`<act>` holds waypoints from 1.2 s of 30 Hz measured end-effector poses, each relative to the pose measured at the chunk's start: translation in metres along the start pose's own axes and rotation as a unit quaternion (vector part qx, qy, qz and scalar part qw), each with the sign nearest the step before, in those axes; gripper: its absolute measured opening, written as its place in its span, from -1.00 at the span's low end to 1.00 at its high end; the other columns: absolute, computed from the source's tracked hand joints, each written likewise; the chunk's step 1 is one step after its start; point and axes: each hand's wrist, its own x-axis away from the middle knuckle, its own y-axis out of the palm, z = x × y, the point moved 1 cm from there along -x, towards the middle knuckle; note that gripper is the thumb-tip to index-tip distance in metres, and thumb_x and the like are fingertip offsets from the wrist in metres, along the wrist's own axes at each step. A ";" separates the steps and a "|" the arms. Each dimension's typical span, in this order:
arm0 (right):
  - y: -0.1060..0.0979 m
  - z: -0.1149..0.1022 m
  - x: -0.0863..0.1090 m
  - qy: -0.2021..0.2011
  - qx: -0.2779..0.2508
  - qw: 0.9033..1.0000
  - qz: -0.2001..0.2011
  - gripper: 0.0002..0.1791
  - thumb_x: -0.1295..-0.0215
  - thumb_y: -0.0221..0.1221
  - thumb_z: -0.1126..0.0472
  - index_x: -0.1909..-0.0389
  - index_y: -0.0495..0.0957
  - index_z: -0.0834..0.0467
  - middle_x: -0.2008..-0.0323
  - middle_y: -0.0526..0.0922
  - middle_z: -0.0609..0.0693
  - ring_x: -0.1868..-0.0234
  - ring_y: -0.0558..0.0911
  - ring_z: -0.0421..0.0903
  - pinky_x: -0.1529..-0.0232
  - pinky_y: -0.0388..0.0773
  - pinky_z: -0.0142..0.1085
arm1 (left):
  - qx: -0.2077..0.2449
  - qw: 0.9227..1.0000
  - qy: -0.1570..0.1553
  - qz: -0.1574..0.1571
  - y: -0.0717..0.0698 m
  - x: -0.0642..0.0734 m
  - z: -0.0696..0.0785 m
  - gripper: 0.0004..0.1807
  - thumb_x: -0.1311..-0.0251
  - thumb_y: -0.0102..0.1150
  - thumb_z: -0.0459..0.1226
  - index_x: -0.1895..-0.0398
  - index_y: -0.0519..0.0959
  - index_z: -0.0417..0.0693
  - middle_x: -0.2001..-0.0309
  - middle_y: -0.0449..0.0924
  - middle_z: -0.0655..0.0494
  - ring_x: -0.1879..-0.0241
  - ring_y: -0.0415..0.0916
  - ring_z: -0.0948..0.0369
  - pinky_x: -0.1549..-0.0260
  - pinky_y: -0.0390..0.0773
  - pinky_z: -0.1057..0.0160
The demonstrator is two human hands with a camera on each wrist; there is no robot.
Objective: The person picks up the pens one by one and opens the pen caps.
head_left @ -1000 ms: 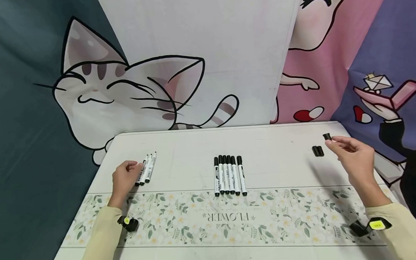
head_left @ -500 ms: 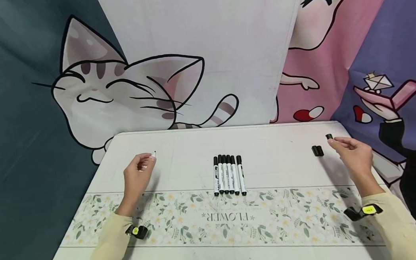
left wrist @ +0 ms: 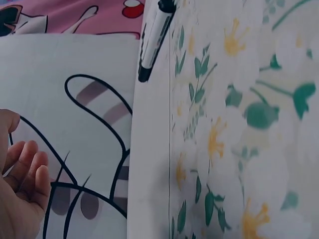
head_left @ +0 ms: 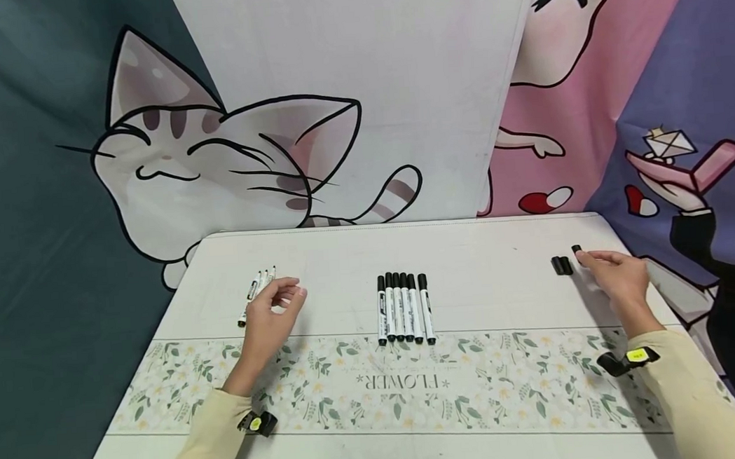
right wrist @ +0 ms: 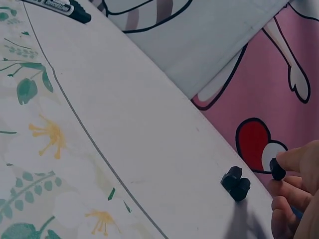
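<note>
My left hand [head_left: 273,318] hangs over the table at the left, fingers loosely bent with nothing between them. Partly hidden behind it lie 3 uncapped white markers [head_left: 253,288], their dark tips pointing away from me. Toward the right edge, my right hand [head_left: 618,283] pinches a black marker cap [right wrist: 277,169] between thumb and finger. Two more black caps [head_left: 561,266] lie side by side just left of that hand, also seen in the right wrist view. Several capped black-and-white markers [head_left: 407,308] form a row in the middle, the rightmost slightly apart.
Everything lies on a white table [head_left: 484,271] with a floral printed band [head_left: 327,393] across its front part. Behind the far edge hangs a cloth backdrop with a cartoon cat [head_left: 211,155]. A teal curtain [head_left: 35,278] hangs at the left.
My left hand has left the uncapped markers, letting go of them, and moved right. The right hand, still pinching its cap, has come down slightly beside the two caps.
</note>
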 end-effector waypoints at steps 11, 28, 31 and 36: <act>0.005 0.007 -0.010 -0.016 0.047 0.999 0.004 -0.55 -0.22 0.35 -0.28 0.19 0.69 0.02 0.68 0.59 -0.41 0.56 0.60 -0.31 0.55 0.52 -0.30 | 0.020 1.000 0.004 -0.018 0.010 0.006 0.009 -0.73 -0.36 0.33 -0.20 -0.03 0.66 -0.13 0.22 0.67 0.09 0.23 0.55 0.23 0.21 0.53 0.36; 0.005 0.013 -0.011 -0.039 0.087 0.995 0.010 -0.29 -0.24 0.30 -0.32 -0.01 0.71 0.28 0.73 0.55 -0.46 0.57 0.56 -0.35 0.53 0.45 -0.33 | 0.063 0.994 -0.032 -0.078 0.049 0.003 0.022 -0.73 -0.39 0.30 -0.14 -0.03 0.66 -0.08 0.20 0.66 0.14 0.21 0.56 0.22 0.21 0.57 0.34; 0.004 0.013 -0.010 -0.038 0.077 0.996 0.007 -0.28 -0.26 0.29 -0.30 -0.04 0.69 0.30 0.73 0.56 -0.46 0.57 0.57 -0.37 0.55 0.47 -0.34 | 0.070 0.991 -0.061 -0.093 0.059 0.002 0.025 -0.75 -0.39 0.30 -0.12 0.00 0.66 -0.02 0.21 0.65 0.15 0.23 0.56 0.21 0.23 0.56 0.37; 0.000 0.008 -0.005 -0.035 0.068 0.997 -0.010 -0.27 -0.27 0.27 -0.32 -0.07 0.66 0.28 0.67 0.62 -0.40 0.55 0.63 -0.34 0.54 0.54 -0.30 | 0.048 0.986 -0.095 -0.126 0.074 0.002 0.026 -0.68 -0.40 0.27 -0.07 -0.05 0.65 -0.06 0.18 0.65 0.17 0.21 0.57 0.23 0.18 0.58 0.26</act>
